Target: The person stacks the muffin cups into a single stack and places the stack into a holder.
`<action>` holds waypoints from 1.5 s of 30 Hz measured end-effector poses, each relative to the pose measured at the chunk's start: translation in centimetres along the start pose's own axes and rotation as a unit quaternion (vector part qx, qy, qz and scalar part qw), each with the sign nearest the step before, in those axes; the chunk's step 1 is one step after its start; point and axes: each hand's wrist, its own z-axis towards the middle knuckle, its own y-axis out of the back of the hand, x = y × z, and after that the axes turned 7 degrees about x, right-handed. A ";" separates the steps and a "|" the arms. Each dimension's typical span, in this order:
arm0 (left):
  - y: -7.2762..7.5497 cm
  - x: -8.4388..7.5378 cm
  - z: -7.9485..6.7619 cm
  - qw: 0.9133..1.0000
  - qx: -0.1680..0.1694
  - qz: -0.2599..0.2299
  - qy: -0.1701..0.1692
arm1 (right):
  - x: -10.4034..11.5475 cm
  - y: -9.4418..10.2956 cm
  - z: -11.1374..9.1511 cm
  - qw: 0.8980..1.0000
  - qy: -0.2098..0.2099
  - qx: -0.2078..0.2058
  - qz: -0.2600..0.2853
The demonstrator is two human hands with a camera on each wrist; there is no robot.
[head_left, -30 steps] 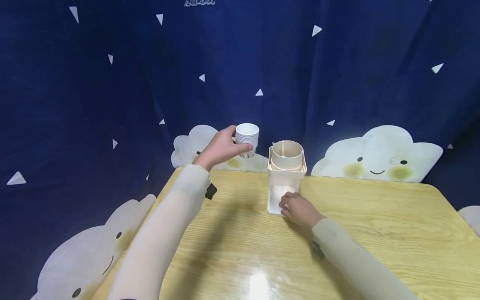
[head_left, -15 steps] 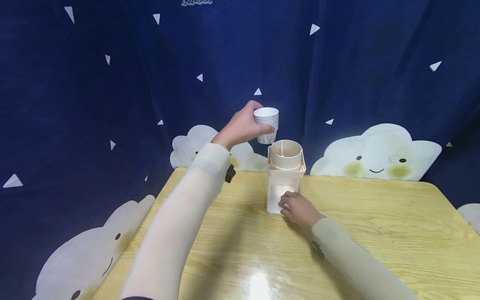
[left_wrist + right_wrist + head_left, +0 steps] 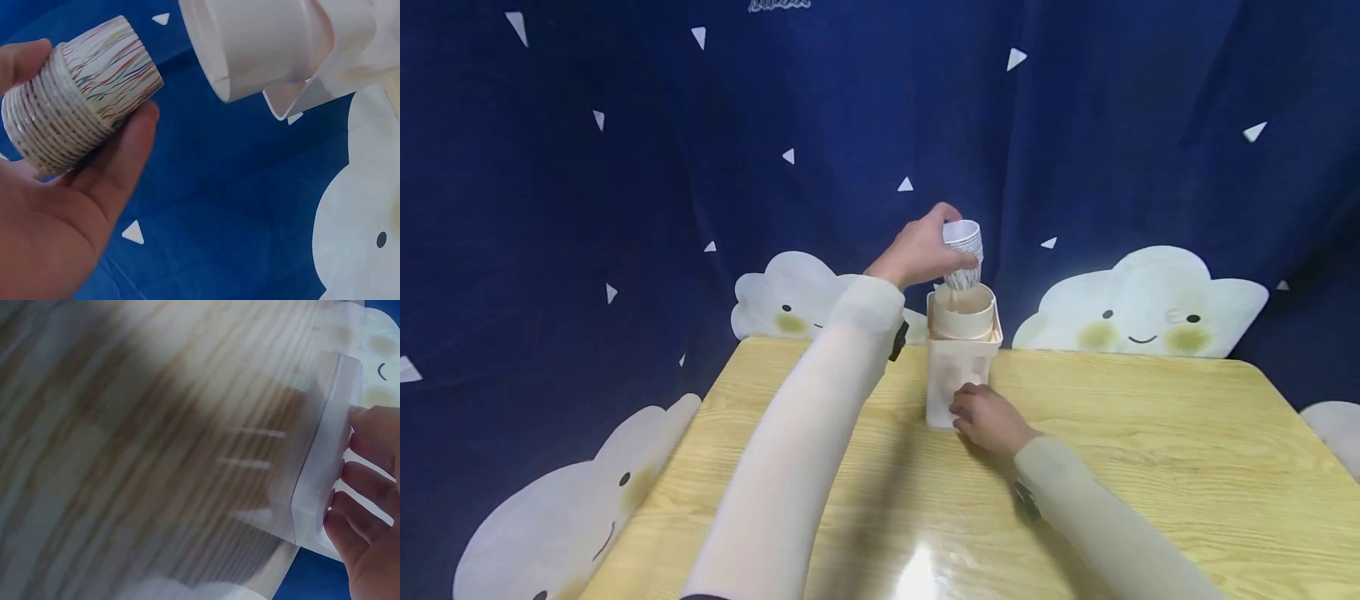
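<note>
My left hand grips a stack of paper cups between thumb and fingers, rims up, just above the round tube of a cream plastic cup dispenser. In the left wrist view the stacked cups show coloured streaks, and a gap separates their bottom end from the tube's mouth. Low at the dispenser's front, my right hand holds its base. Up close in the right wrist view, curled fingertips lie along the edge of that white base.
The dispenser stands near the back of a wooden table. Behind it hangs a dark blue curtain with white triangles. Cloud-shaped cutouts line the table's back and left edges.
My left hand has carried the stack of paper cups to the right, from left of the dispenser to over its tube. The right hand has stayed at the base.
</note>
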 end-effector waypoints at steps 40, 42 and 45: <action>-2.1 1.9 0.9 0.985 0.109 0.130 0.033 | 1.6 -0.5 0.5 0.998 -0.058 0.009 0.009; -2.2 2.0 0.8 0.984 0.112 0.129 0.040 | 1.6 -0.5 0.5 0.998 -0.060 0.010 0.012; -2.2 2.1 0.7 0.984 0.113 0.128 0.042 | 1.6 -0.5 0.6 0.998 -0.059 0.012 0.015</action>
